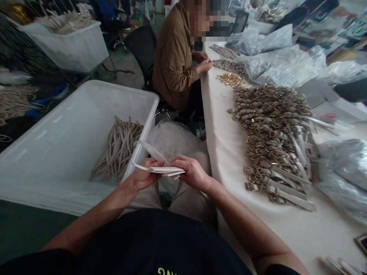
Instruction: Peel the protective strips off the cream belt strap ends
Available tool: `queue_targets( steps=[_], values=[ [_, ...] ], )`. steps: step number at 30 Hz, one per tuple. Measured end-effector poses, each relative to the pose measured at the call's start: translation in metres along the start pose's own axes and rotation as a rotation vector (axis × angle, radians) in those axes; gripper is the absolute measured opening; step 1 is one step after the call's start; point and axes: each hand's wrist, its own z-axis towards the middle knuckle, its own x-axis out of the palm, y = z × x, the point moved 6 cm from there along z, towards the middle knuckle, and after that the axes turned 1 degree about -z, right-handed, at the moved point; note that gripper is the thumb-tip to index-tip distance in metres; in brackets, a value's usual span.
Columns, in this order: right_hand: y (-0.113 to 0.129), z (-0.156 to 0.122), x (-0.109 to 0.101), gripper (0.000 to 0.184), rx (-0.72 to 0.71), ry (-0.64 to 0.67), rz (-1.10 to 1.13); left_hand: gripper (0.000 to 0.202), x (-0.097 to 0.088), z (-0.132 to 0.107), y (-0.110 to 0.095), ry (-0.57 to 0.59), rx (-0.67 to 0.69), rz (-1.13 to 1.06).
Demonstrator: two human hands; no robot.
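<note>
My left hand (pixel 142 176) and my right hand (pixel 191 170) are both closed on a small bundle of pale straps (pixel 159 168), held level above my lap. One strap end curls up and to the left from the bundle. The hands sit between a big white plastic bin (pixel 54 152) on my left and the table (pixel 226 152) on my right. More beige straps (pixel 117 149) lie in a heap inside the bin.
A long pile of straps with gold buckles (pixel 272 130) covers the table. Loose gold buckles (pixel 229 79) lie farther back. A seated person in a brown jacket (pixel 173 57) works at the far end. Plastic bags (pixel 341 172) crowd the table's right side. A second bin (pixel 71 42) stands at the back left.
</note>
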Motion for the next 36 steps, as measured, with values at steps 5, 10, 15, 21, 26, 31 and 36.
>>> queue_targets(
  steps=[5, 10, 15, 21, 26, 31, 36],
  values=[
    [-0.007, 0.004, 0.002, 0.018, 0.014, -0.069, -0.050, 0.025, 0.007, 0.000, 0.003, 0.108, -0.009, 0.048],
    [-0.010, 0.000, -0.002, 0.017, 0.040, -0.095, -0.147, 0.029, 0.003, 0.006, 0.009, 0.155, -0.021, 0.069],
    [-0.007, 0.000, 0.008, 0.017, -0.024, 0.059, 0.028, 0.031, 0.001, -0.005, 0.022, 0.195, -0.049, 0.072],
    [-0.013, -0.003, 0.015, 0.017, 0.185, 0.060, 0.063, 0.019, -0.011, -0.012, 0.022, 0.176, -0.180, 0.044],
    [0.001, -0.006, 0.012, 0.047, 0.251, 0.158, 0.545, 0.031, -0.064, 0.025, -0.044, -0.324, 0.043, -0.271],
    [0.009, -0.015, 0.023, 0.056, 0.312, 0.402, 0.836, 0.033, -0.081, 0.032, -0.120, -0.484, 0.358, -0.343],
    [-0.012, -0.007, 0.017, 0.055, 0.255, 0.159, 1.010, 0.028, -0.038, 0.027, -0.101, -0.255, 0.419, -0.021]
  ],
)
